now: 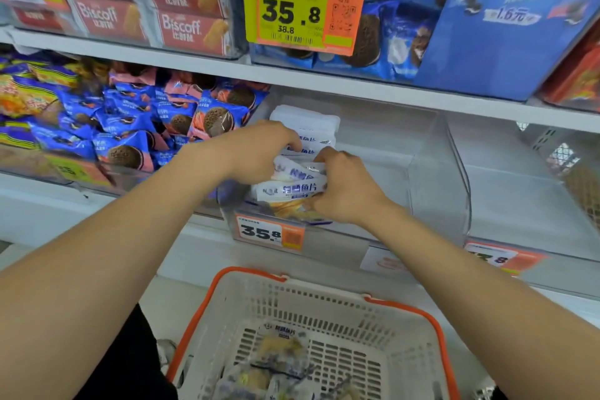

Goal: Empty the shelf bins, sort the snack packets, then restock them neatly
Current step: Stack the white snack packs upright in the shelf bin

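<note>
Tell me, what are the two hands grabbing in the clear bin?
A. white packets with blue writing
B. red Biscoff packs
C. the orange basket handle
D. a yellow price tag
A: the left hand and the right hand both curl round the white packets with blue writing, inside the clear bin.
</note>
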The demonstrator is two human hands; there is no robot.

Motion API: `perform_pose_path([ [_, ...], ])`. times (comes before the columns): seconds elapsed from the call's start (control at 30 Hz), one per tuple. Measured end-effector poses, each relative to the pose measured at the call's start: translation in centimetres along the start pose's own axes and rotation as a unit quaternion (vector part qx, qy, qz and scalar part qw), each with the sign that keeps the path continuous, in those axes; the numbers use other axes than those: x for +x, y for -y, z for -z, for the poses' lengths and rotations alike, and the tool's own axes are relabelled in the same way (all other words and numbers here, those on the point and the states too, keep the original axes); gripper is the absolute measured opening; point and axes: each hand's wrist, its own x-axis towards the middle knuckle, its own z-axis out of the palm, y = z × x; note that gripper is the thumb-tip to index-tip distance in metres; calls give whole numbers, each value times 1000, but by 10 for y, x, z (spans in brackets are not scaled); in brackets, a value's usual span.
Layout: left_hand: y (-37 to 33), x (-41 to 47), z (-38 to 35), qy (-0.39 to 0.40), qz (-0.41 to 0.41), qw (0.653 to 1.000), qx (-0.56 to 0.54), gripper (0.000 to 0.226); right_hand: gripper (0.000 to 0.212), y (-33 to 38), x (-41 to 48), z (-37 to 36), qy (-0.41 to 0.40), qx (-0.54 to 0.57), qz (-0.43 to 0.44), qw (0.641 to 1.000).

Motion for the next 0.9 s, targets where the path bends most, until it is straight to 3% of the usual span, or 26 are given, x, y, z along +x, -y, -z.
perform_pose_path([
  [0.13, -9, -12, -6, -2, -14, 1000, -6, 65, 80, 11, -7, -14, -5, 21, -52, 998],
  [0.27, -9, -18, -21, -4, -30, 999, 19, 34, 83, 16, -14, -9, 81, 110, -44, 990],
  [0.37, -9, -21, -29, 8, -30, 999, 35, 40, 84, 11, -23, 7, 145, 107, -53, 982],
  [0.43, -10, -22, -31, -4, -15, 999, 32, 44, 66, 6, -29, 12, 89, 104, -60, 989],
  [0.5, -16, -25, -32, -58, -5, 998, 37, 44, 34, 4, -39, 15, -55, 107, -40, 992],
  [0.57, -31, -37, -30, -155, -40, 987, -4, 29, 27, 7, -61, 21, -168, 125, 23, 978],
  [0.6, -41, -45, -27, -189, -63, 979, -50, 19, 26, 10, -76, 26, -176, 141, 54, 973],
  [0.67, -59, -66, -22, -152, -88, 972, -158, 6, 22, 13, -108, 36, -94, 150, 92, 980],
  [0.73, -75, -85, -28, -5, -115, 975, -190, 3, 20, 7, -138, 34, 84, 86, 101, 988],
  [0.8, -87, -94, -52, 125, -140, 974, -126, 4, 26, -7, -157, 16, 247, -27, 106, 963],
  [0.9, -97, -89, -113, 258, -113, 959, -28, 20, 38, -35, -166, -37, 389, -148, 73, 906],
])
